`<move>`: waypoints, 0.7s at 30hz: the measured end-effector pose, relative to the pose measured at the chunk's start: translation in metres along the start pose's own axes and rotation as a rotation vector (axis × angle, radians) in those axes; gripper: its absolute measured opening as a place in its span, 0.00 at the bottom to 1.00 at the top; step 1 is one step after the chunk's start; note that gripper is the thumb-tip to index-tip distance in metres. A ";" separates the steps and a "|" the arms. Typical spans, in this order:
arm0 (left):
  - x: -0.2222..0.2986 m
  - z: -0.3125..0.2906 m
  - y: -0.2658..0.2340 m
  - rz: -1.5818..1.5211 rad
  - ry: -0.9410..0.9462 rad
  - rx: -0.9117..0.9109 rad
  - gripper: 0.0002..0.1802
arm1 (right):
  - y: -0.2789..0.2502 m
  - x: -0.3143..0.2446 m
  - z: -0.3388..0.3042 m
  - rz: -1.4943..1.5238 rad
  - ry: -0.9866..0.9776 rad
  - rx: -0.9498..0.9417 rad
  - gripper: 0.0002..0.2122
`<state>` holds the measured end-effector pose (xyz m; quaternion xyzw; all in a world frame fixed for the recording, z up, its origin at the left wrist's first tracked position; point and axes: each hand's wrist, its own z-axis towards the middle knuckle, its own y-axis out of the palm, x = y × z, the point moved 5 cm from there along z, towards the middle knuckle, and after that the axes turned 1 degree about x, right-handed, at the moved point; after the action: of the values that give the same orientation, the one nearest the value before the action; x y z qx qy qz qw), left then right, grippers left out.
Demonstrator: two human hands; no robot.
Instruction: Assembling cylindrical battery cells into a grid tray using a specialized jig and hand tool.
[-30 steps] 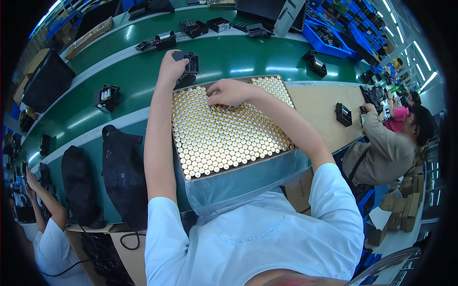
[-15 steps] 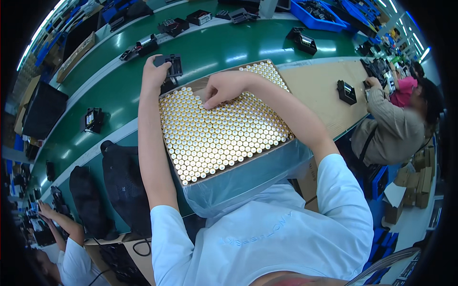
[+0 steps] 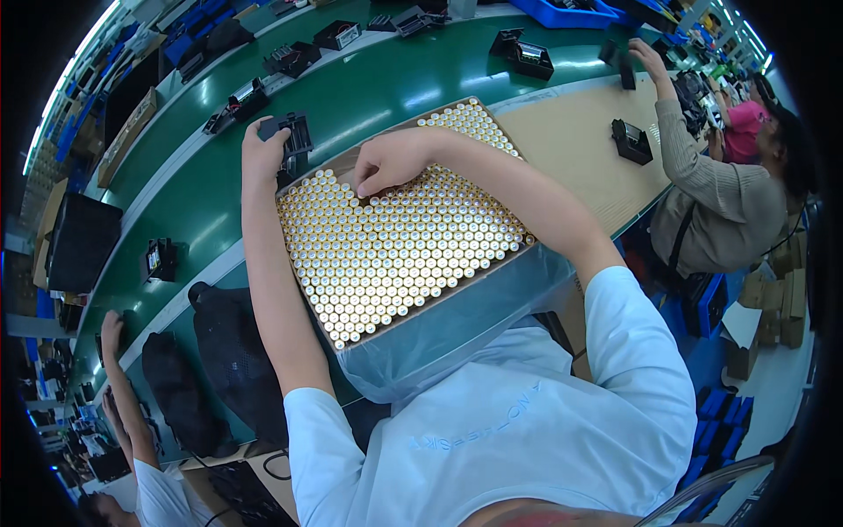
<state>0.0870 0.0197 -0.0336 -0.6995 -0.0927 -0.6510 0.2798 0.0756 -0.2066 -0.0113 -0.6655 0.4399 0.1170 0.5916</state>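
Note:
My left hand (image 3: 263, 156) grips a black plastic battery holder (image 3: 299, 133) above the green conveyor, its open slots turned up. Another dark holder (image 3: 286, 178) partly shows just below it. In front of me stands a shallow carton (image 3: 421, 318) lined with clear plastic and packed with upright cylindrical batteries (image 3: 386, 259). My right hand (image 3: 392, 164) reaches over the carton, thumb and fingers pinched together among the batteries near its far side. A small dark gap lies by the fingertips. Whatever is between them is hidden.
Several black holders, one of them a battery-filled unit (image 3: 532, 60), lie along the green conveyor (image 3: 206, 206). Blue bins (image 3: 566, 12) stand at the back. On the right a co-worker (image 3: 716, 198) sits by a tan board (image 3: 562, 132). Black bags (image 3: 230, 351) lie left of my arm.
The view has shifted slightly. My hands keep about the same places by the carton and conveyor. The co-worker on the right has raised a hand with a dark part; the one at left reaches out.

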 end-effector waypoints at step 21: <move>-0.005 0.003 -0.005 -0.111 0.004 0.003 0.24 | -0.020 -0.007 0.005 0.204 0.045 0.112 0.10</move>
<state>0.0862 0.0262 -0.0368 -0.6916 -0.1317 -0.6667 0.2446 0.0878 -0.2002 0.0059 -0.5857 0.5242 0.1367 0.6029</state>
